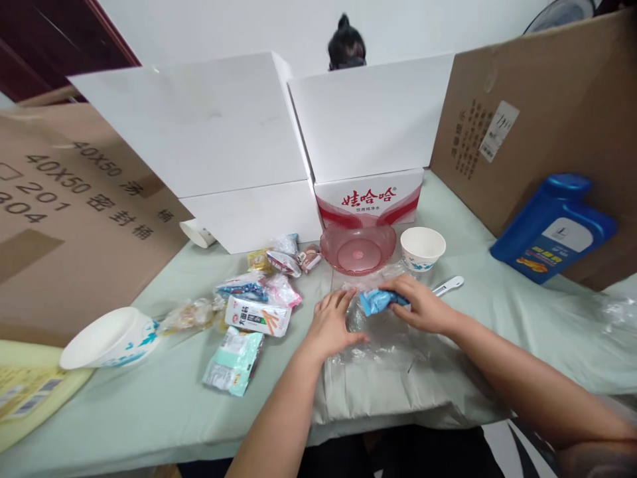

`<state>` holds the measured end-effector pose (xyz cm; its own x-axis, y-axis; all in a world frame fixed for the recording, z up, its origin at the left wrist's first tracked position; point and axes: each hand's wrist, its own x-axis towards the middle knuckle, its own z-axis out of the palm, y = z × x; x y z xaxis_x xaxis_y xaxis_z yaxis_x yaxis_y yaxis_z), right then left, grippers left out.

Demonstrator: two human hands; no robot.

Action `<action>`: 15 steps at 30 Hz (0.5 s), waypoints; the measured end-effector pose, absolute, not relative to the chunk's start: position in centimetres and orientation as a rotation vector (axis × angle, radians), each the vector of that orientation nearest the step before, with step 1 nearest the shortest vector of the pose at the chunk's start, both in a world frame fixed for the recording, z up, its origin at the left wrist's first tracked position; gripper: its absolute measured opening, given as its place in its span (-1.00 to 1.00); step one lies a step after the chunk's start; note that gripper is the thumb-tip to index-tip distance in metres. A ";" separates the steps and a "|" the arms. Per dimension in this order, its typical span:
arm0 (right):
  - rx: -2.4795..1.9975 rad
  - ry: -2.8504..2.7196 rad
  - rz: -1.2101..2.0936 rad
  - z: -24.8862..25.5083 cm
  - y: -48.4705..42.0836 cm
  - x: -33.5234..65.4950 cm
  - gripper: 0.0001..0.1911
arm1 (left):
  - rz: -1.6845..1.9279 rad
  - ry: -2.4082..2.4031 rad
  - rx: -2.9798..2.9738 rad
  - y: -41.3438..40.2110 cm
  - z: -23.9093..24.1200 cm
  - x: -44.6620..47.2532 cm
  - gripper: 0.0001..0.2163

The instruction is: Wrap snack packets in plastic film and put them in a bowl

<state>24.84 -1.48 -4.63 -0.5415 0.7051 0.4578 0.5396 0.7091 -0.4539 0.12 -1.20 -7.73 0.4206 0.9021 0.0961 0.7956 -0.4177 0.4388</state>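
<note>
My right hand (423, 305) is closed on a small blue snack packet (377, 300), held low over a clear plastic bag (383, 332) that lies on the pale green table cover. Fingers flat and slightly spread, my left hand (332, 323) presses on the bag's left edge. Just beyond the hands stand a pink plastic bowl (357, 248) and a white paper cup (423, 248). A white plastic spoon (448, 286) lies right of my right hand.
Several snack packets (259, 299) lie left of the hands. A white paper bowl (110, 338) sits at far left, a blue bottle (552, 229) at right. White boxes (368, 139) and cardboard sheets (74, 219) wall the table. A person's head (346, 48) shows behind the boxes.
</note>
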 end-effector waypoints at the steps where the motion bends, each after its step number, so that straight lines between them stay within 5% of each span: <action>1: -0.957 -2.220 0.307 -3.7 -0.9 24.9 -0.58 | 0.416 1.484 2.354 -1.3 -7.7 0.1 -0.03; 8: -1.085 -2.120 0.027 -0.6 6.2 22.6 -0.57 | 0.459 1.458 2.325 -1.3 -7.2 0.2 -0.17; 12: -0.988 -2.273 0.140 -1.4 3.5 21.4 -0.71 | 0.887 1.431 2.260 -0.8 -6.9 -0.4 -0.61; 15: -0.912 -2.534 0.344 -3.4 -2.3 21.6 -0.55 | 0.946 1.206 2.266 -0.6 -7.1 -0.7 -0.88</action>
